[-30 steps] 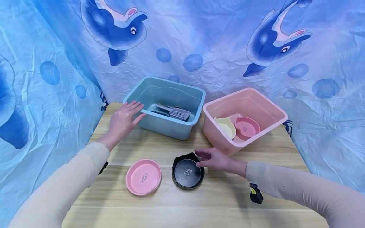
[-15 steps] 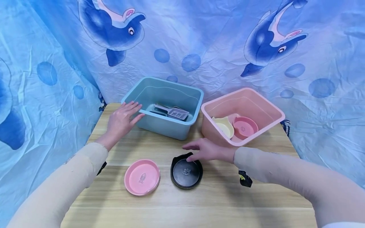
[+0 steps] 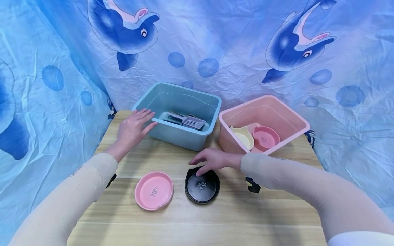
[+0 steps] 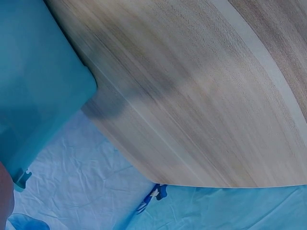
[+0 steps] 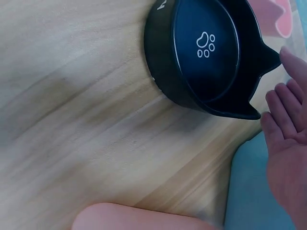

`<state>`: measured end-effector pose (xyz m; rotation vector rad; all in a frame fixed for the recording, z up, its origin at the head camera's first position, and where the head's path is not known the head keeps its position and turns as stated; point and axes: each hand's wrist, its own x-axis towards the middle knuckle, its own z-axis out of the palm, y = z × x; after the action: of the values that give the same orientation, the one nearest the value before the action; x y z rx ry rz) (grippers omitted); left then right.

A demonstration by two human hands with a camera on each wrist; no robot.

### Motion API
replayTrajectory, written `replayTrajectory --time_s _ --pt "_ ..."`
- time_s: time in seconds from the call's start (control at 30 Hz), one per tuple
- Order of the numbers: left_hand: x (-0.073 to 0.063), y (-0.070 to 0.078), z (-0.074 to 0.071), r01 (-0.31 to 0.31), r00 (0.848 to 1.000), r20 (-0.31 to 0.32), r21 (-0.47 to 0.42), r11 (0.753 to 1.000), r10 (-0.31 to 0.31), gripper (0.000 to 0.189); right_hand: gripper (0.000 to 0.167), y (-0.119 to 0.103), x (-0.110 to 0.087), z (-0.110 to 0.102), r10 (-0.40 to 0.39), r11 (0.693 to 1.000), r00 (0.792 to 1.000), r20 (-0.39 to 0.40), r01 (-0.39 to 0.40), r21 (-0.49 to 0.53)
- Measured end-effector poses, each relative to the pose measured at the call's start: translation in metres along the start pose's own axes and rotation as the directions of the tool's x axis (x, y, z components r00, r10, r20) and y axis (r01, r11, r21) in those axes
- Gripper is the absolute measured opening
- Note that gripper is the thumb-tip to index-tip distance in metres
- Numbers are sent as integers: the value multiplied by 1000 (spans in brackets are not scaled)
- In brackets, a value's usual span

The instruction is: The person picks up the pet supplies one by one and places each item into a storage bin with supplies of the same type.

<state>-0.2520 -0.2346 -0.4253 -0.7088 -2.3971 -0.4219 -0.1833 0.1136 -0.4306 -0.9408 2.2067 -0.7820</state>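
A black cat-eared pet bowl (image 3: 202, 191) with a white paw print stands on the wooden table. My right hand (image 3: 215, 159) reaches over its far, eared edge, thumb and fingers apart. In the right wrist view the fingertips come right up to the ears of the black bowl (image 5: 206, 81), with nothing between them. My left hand (image 3: 130, 129) is at the left front rim of the blue bin (image 3: 176, 135), fingers stretched out. Left of the black bowl lies a round pink bowl (image 3: 154, 196) with a fish-bone print.
Inside the blue bin is a grey slotted litter scoop (image 3: 192, 122) over darker items. A pink bin (image 3: 234, 145), to its right, contains a cream eared bowl (image 3: 244, 136) and a pink bowl (image 3: 266, 136). A blue dolphin-print curtain (image 3: 240, 44) hangs behind the table (image 3: 172, 229).
My right hand has moved left and slightly away from me, from the black bowl's right side to over its far edge. The left hand stays at the blue bin.
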Motion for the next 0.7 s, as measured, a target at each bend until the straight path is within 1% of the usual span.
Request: replayTrajectory --time_s 0.13,0.3,0.4,0.53,0.7 --pt "1 0 0 -9 1000 -9 3 1000 9 50 48 -1 6 0 -13 1000 999 32 13 -19" --pt "1 0 0 -11 1000 -13 6 1000 11 50 43 2 15 1 -20 999 999 47 22 -35" --pt "1 0 0 -9 1000 -10 12 1000 9 50 40 5 21 3 -4 999 998 61 8 -49" --pt "1 1 0 -4 1000 3 20 1000 4 51 36 7 27 5 18 999 996 86 -15 -42" --pt "1 2 1 -5 1000 3 17 1000 5 51 30 11 34 8 -16 999 995 94 20 -44"
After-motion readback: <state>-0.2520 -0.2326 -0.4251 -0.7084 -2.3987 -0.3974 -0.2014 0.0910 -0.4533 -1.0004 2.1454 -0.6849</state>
